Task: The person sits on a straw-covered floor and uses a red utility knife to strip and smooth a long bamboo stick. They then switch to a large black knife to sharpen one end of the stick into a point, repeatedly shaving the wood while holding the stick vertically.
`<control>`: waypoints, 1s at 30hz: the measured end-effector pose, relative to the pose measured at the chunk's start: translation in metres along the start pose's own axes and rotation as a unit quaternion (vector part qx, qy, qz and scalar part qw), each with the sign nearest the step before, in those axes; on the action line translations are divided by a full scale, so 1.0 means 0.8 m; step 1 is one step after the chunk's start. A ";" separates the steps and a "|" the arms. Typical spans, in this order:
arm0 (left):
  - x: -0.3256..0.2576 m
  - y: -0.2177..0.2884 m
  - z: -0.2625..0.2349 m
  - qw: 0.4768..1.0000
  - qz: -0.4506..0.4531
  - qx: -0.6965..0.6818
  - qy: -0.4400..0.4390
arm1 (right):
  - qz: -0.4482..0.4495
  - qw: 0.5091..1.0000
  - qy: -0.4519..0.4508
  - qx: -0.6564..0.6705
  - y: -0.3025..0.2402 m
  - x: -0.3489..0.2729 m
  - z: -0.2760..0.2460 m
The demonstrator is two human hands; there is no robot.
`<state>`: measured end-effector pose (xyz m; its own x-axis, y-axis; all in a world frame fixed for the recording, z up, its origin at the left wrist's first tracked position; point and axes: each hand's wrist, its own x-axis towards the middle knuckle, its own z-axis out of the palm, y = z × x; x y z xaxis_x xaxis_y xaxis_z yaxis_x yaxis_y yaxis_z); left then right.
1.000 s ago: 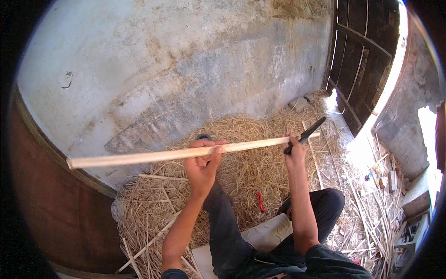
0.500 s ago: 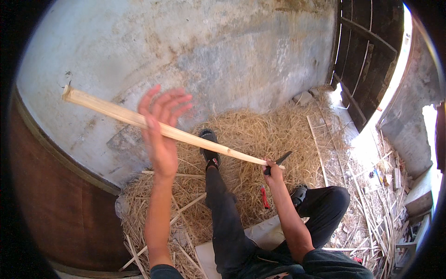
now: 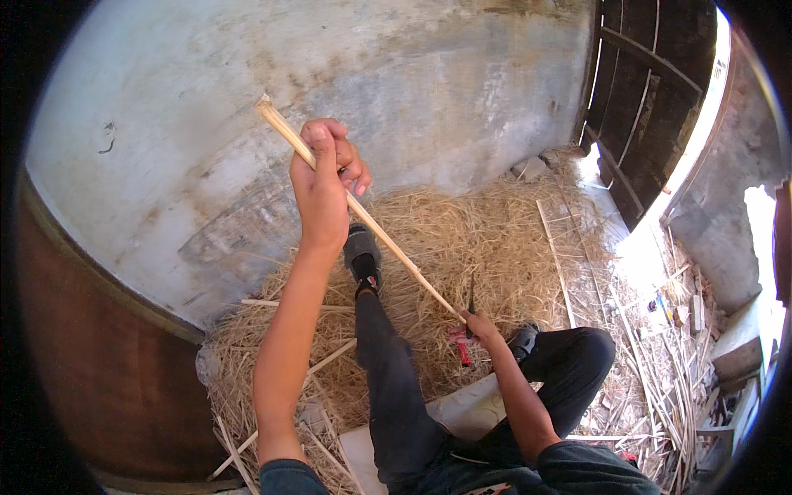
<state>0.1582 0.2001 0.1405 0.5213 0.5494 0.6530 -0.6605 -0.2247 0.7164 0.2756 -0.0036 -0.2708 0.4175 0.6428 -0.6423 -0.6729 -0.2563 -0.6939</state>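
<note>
Knife (image 3: 471, 299) handle hidden in fist

Stained concrete wall (image 3: 247, 107) far side, straw (image 3: 487, 239) all over the floor, dark wooden door (image 3: 652, 91) right, sunlight pouring in beside it.

Pale, matt wooden stick (image 3: 363, 214), dry rough straw (image 3: 462, 239), weathered plaster wall (image 3: 247, 99), dark plank door (image 3: 652, 91).

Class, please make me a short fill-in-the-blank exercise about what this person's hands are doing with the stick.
1. The left hand grips the long pale wooden stick near its ____ end.
2. The right hand holds a dark ____ at the stick's lower end.
3. The person sits on a floor covered in ____.

Missing words: upper; blade; straw
</note>
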 end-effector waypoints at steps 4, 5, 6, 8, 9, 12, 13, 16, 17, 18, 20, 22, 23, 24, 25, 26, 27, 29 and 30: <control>0.009 -0.015 0.007 0.999 0.002 -0.026 -0.020 | -0.093 0.987 0.057 -0.114 0.002 -0.006 -0.032; 0.010 -0.017 0.012 0.999 -0.002 -0.023 -0.032 | -0.137 0.974 0.085 -0.157 0.000 -0.007 -0.034; 0.011 -0.019 0.018 0.999 -0.005 -0.020 -0.045 | -0.153 0.977 0.087 -0.119 -0.001 -0.009 -0.035; 0.008 -0.020 0.017 0.998 0.001 -0.012 -0.058 | -0.176 0.980 0.079 -0.045 -0.025 -0.053 -0.003; 0.010 -0.021 0.019 0.998 0.012 -0.015 -0.064 | -0.188 0.980 0.058 -0.027 -0.035 -0.075 0.007; 0.013 -0.019 0.029 0.998 0.028 -0.008 -0.060 | -0.219 0.975 0.008 0.026 -0.055 -0.140 0.035; 0.014 -0.015 0.033 0.998 0.033 -0.002 -0.055 | -0.228 0.973 -0.006 0.043 -0.060 -0.160 0.046; 0.022 0.003 0.048 0.999 0.031 0.025 -0.013 | -0.271 0.960 -0.037 0.065 -0.078 -0.219 0.083; 0.026 0.008 0.052 0.999 0.039 0.023 -0.012 | -0.288 0.954 -0.044 0.068 -0.081 -0.234 0.091; 0.032 0.013 0.056 0.999 0.048 0.021 -0.011 | -0.318 0.947 -0.045 0.018 -0.082 -0.243 0.095; 0.045 0.020 0.063 0.997 0.067 0.032 -0.019 | -0.353 0.934 -0.046 -0.013 -0.079 -0.254 0.100; 0.057 0.026 0.065 0.993 0.090 0.063 -0.034 | -0.372 0.926 -0.055 -0.036 -0.079 -0.257 0.107; 0.058 0.030 0.070 0.994 0.089 0.059 -0.027 | -0.365 0.928 -0.054 -0.045 -0.078 -0.256 0.109; 0.059 0.033 0.076 0.994 0.088 0.055 -0.019 | -0.358 0.931 -0.052 -0.055 -0.076 -0.253 0.110; 0.059 0.032 0.082 0.995 0.088 0.051 -0.012 | -0.351 0.933 -0.051 -0.064 -0.077 -0.252 0.113; 0.057 0.029 0.086 0.996 0.081 0.042 -0.014 | -0.338 0.939 -0.037 -0.052 -0.076 -0.256 0.114; 0.054 0.024 0.090 0.997 0.075 0.032 -0.017 | -0.346 0.937 -0.032 -0.034 -0.078 -0.261 0.118; 0.047 0.016 0.090 0.997 0.066 0.028 -0.027 | -0.356 0.934 -0.026 0.002 -0.079 -0.272 0.127; 0.044 0.009 0.088 0.997 0.066 0.032 -0.036 | -0.350 0.937 -0.017 0.002 -0.080 -0.270 0.128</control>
<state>0.2096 0.1610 0.1856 0.4704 0.4530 0.7573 -0.6918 -0.3435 0.6352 0.1660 -0.0522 -0.0539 0.7372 0.6754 -0.0195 -0.2438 0.2389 -0.9399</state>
